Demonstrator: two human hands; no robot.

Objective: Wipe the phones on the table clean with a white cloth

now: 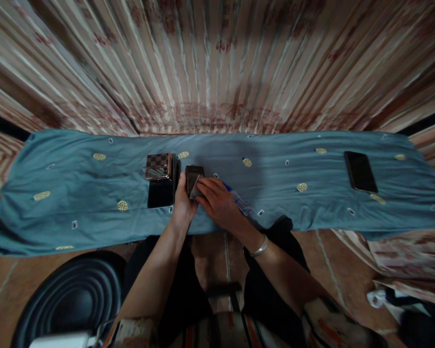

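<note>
My left hand [184, 201] is closed around the edge of a small dark phone [195, 171], held just above the blue cloth. My right hand [219, 200] pinches a thin greyish wipe [195, 188] and presses it against the phone's face. Under and beside the right hand lies a blue and clear plastic packet [241, 202], partly hidden. Left of my hands, a checker-patterned folding phone [158, 166] rests on top of a black phone [161, 194]. More dark device edges show beside it, too close together to tell apart.
The teal cloth [76, 188] with yellow pineapple prints covers a long narrow table. Another black phone [361, 171] lies at its right end. Pleated curtains [224, 72] hang behind. A round black ribbed stool [70, 299] stands at lower left, a white object [60, 340] at its near edge.
</note>
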